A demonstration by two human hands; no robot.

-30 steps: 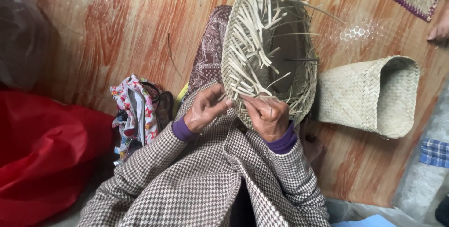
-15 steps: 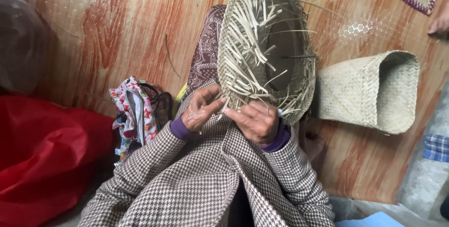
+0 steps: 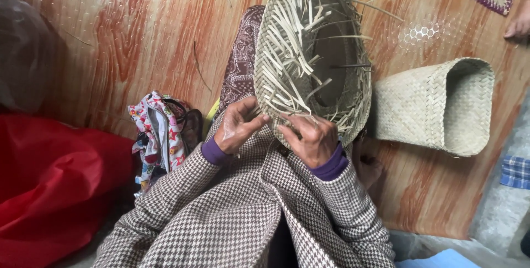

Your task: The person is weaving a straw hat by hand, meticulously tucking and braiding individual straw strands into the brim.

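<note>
Red plastic sheet (image 3: 49, 190) fills eight o'clock on the wood-patterned floor (image 3: 138, 41). Finished woven basket (image 3: 436, 105) lies at three o'clock. Centre, on the lap: the half-woven basket (image 3: 312, 52), loose strips bristling. Left hand (image 3: 237, 127) pinches its lower rim, grip closed there; right hand (image 3: 312, 138), grip curled onto the strips at six o'clock.

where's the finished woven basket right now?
Head view, right side: the finished woven basket lies on its side on the wood-pattern floor, mouth facing right, just right of the half-woven basket that both hands are working on.
</note>
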